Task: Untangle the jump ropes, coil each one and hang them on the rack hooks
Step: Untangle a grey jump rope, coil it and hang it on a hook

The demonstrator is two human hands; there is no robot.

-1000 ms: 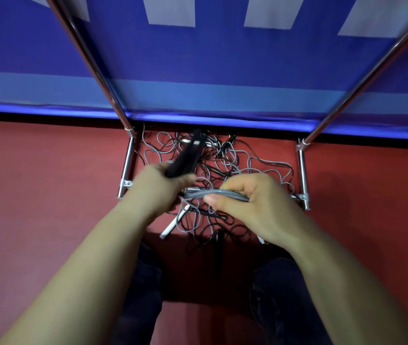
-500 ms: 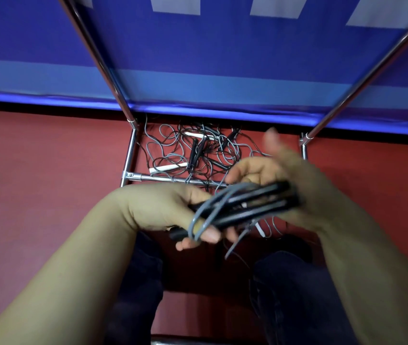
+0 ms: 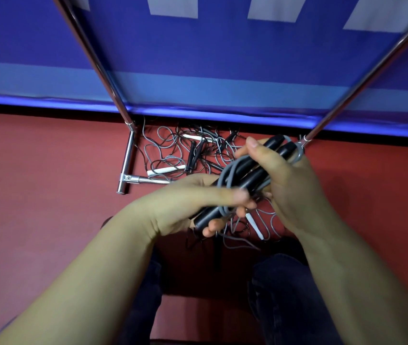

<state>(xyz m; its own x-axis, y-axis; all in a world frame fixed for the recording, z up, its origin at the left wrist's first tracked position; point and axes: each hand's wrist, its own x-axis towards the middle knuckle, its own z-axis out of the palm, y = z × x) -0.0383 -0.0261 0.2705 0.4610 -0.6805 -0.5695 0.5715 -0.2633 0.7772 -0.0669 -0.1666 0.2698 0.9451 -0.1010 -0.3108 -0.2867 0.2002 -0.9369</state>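
A grey jump rope with two black handles [image 3: 250, 170] is bundled between both hands, its cord looped around the handles. My left hand [image 3: 193, 200] grips the lower ends of the handles and the cord. My right hand [image 3: 282, 180] holds the upper part, thumb laid over the handles. Beneath them, a tangled pile of grey and black ropes [image 3: 185, 155] with black and white handles lies on the red floor between the feet of the chrome rack [image 3: 128, 158]. No rack hooks are in view.
Two chrome rack poles [image 3: 93, 56] rise to the upper left and upper right in front of a blue banner wall [image 3: 223, 58]. My knees in dark trousers [image 3: 285, 295] are at the bottom. Red floor extends to both sides.
Both hands lifted the grey rope from the pile and gathered the two black handles together. The bundle has tilted up to the right, with cord wrapped around it.
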